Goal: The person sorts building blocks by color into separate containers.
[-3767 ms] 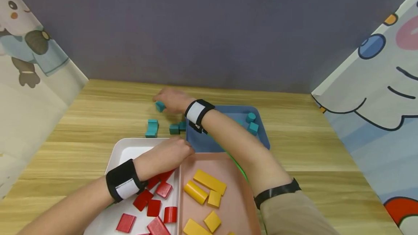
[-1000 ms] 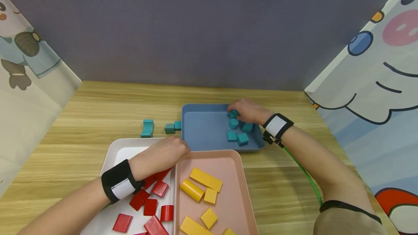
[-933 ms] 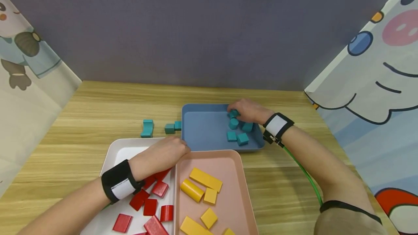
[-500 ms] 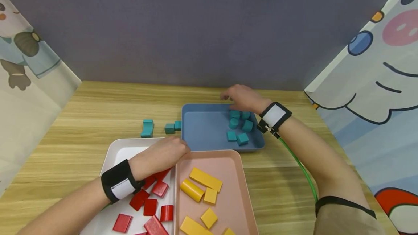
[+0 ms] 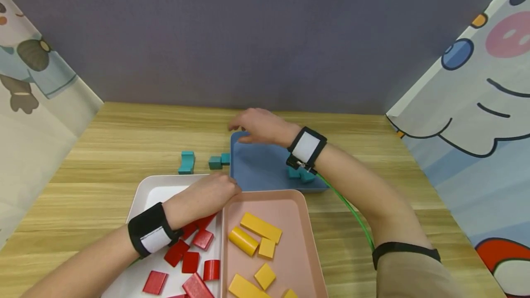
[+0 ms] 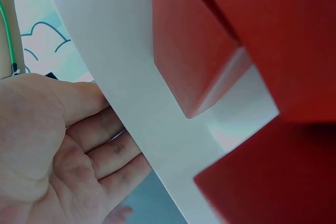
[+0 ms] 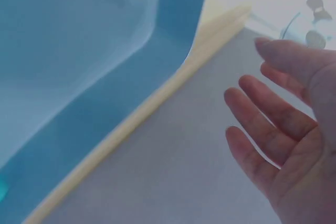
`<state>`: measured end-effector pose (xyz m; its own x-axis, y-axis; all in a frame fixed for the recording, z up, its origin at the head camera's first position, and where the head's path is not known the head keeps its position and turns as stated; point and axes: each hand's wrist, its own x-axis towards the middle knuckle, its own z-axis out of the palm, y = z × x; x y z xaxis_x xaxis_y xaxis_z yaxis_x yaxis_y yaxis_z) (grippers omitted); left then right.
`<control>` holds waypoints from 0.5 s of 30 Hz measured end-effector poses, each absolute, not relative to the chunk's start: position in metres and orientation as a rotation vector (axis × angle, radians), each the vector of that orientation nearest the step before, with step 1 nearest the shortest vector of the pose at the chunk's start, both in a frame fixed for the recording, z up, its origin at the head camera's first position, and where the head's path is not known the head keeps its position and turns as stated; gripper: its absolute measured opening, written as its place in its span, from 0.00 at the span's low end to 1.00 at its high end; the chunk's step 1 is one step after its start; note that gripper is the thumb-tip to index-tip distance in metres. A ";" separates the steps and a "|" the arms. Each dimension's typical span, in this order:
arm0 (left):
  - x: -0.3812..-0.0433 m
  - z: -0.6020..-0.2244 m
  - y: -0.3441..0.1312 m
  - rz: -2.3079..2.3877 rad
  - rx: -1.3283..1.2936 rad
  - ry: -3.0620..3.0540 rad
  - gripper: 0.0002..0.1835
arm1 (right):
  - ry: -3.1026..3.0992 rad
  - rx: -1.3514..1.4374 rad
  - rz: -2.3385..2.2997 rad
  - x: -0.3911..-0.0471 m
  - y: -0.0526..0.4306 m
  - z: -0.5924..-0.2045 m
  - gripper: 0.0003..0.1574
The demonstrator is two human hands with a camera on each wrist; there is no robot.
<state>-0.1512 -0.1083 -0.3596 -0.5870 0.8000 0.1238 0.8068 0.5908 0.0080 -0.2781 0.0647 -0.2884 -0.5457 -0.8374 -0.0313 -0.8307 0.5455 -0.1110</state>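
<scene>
My right hand (image 5: 265,125) hovers over the far left corner of the blue tray (image 5: 261,167), holding nothing. Its fingers (image 7: 262,129) are spread and slightly bent in the right wrist view. Teal blocks (image 5: 307,177) lie in that tray, some hidden under my wrist. Left of the tray, on the table, are a curved teal block (image 5: 187,163) and two teal cubes (image 5: 215,163). My left hand (image 5: 203,200) rests at the far edge of the white tray (image 5: 155,192), near the pink tray's corner. Its fingertips are hidden behind the rim in the left wrist view.
Red blocks (image 5: 190,262) lie in the white tray. Yellow blocks (image 5: 243,241) are in the pink tray (image 5: 290,220), which adjoins it. A grey panel (image 5: 248,49) stands behind the wooden table (image 5: 136,137). A green cable (image 5: 352,210) runs along the right forearm.
My right hand carried a teal block from the table's left side into the blue tray and let go. Since then it has moved back left, empty. The left hand has stayed in place.
</scene>
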 end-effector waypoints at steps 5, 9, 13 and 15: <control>-0.151 -0.360 -0.110 -0.025 -1.385 -2.686 0.03 | 2.545 -1.588 -0.114 -0.271 0.027 -0.303 0.23; -0.151 -0.361 -0.111 -0.036 -1.382 -2.699 0.04 | 2.441 -1.578 -0.078 -0.267 0.009 -0.318 0.23; -0.151 -0.360 -0.110 -0.029 -1.380 -2.704 0.04 | 2.396 -1.501 -0.043 -0.264 0.001 -0.329 0.23; -0.151 -0.359 -0.110 -0.024 -1.377 -2.701 0.05 | 2.390 -1.477 -0.042 -0.264 -0.001 -0.332 0.22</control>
<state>-0.1509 -0.1100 -0.3593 -0.5830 0.8057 0.1048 0.8074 0.5889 -0.0354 -0.2641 -0.0006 -0.3322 -0.4080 -0.8747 -0.2618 -0.8649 0.4621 -0.1960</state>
